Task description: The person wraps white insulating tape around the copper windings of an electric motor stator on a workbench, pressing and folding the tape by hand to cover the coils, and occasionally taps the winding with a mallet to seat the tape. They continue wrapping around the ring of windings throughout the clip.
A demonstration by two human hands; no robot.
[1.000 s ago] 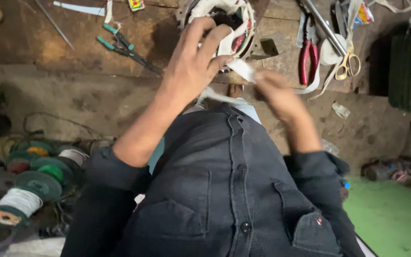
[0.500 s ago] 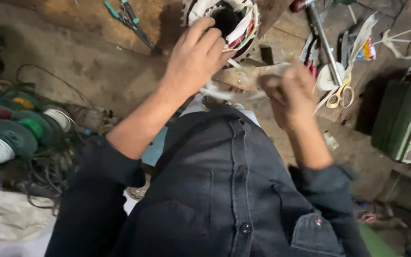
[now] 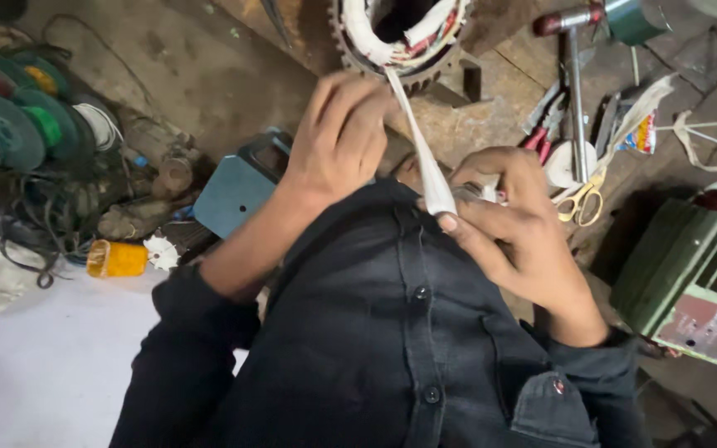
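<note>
below, both hands (image 3: pixel 508 224) pinch white tape (image 3: pixel 426 158) off a stator (image 3: pixel 400 41) – cluttered wooden bench (image 3: pixel 209 75)

The motor stator (image 3: pixel 400 37) is cut off by the top edge, so only its lower rim and windings show. The left hand (image 3: pixel 338 137) hides where its fingertips meet the white tape (image 3: pixel 425 158). The green motor housing (image 3: pixel 695 282) runs off the right edge; the wire spools (image 3: pixel 10 124) are cut at the left.
</note>
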